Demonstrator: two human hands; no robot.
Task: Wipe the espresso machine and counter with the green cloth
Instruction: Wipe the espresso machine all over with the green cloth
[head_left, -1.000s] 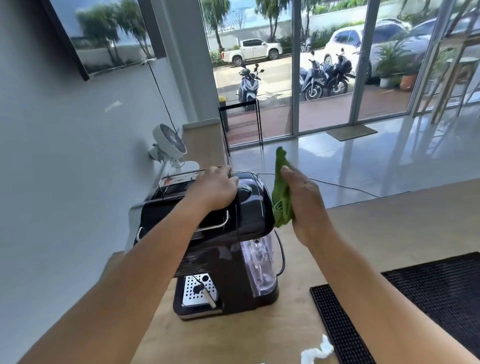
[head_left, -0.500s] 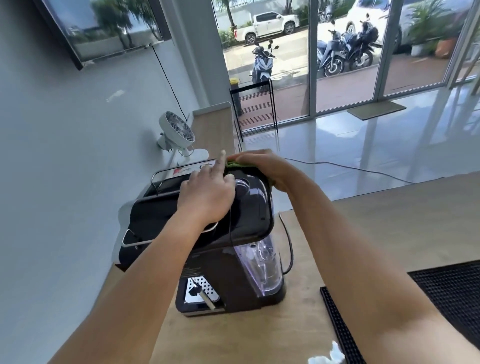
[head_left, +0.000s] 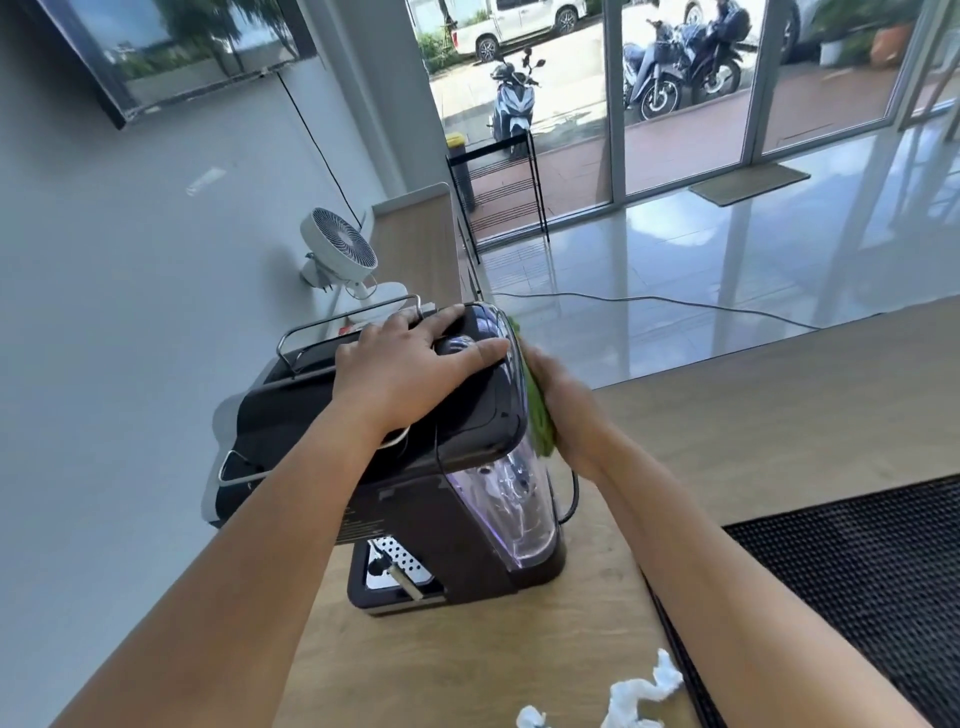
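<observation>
Left hand (head_left: 410, 364) spread flat atop espresso machine (head_left: 467, 525), steadying. Right hand (head_left: 569, 415) nearer, flat, pressing green cloth (head_left: 540, 421) against machine's right side. Unwiped run lies downward toward bench (head_left: 753, 441).

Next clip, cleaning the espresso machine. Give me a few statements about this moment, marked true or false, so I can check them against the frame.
1. The left hand lies with spread fingers on top of the espresso machine. True.
2. The green cloth lies on the counter beside the black mat. False: the right hand presses it against the machine's side, on the person's right.
3. A white fan stands behind the machine. True.
4. The crumpled white tissue sits on top of the machine. False: it lies on the counter, close to the mat's near edge.
</observation>
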